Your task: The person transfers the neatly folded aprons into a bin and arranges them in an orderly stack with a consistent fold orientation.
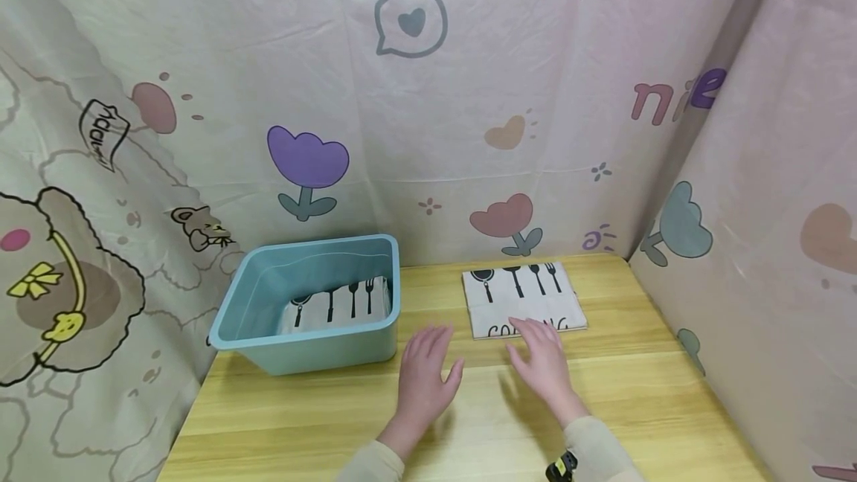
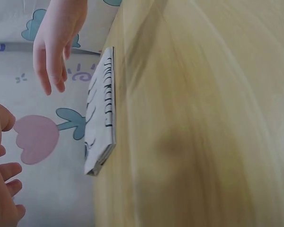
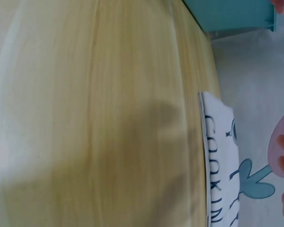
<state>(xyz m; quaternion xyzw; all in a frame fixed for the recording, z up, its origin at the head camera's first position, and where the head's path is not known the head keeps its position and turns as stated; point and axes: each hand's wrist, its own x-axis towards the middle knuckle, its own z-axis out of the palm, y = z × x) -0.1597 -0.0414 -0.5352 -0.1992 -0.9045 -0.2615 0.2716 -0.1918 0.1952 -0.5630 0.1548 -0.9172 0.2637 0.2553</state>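
A folded white cloth (image 1: 518, 307) printed with black utensils and lettering lies flat at the back right of the table. My right hand (image 1: 545, 367) hovers just in front of it, fingers loosely extended, holding nothing; in the head view its fingertips overlap the lettering. My left hand (image 1: 427, 374) is raised over the table between the cloth and a blue plastic bin (image 1: 321, 352), fingers relaxed and spread from the thumb. Inside the bin rests another white cloth (image 1: 341, 307) with the same utensil print. The left wrist view shows the folded cloth (image 2: 100, 111) edge-on, apart from both hands.
The bin stands at the back left of the wooden table (image 1: 469, 422). A patterned curtain (image 1: 428, 110) hangs directly behind the table, with more fabric at the left and right sides. A dark band (image 1: 561, 466) is worn at the right wrist.
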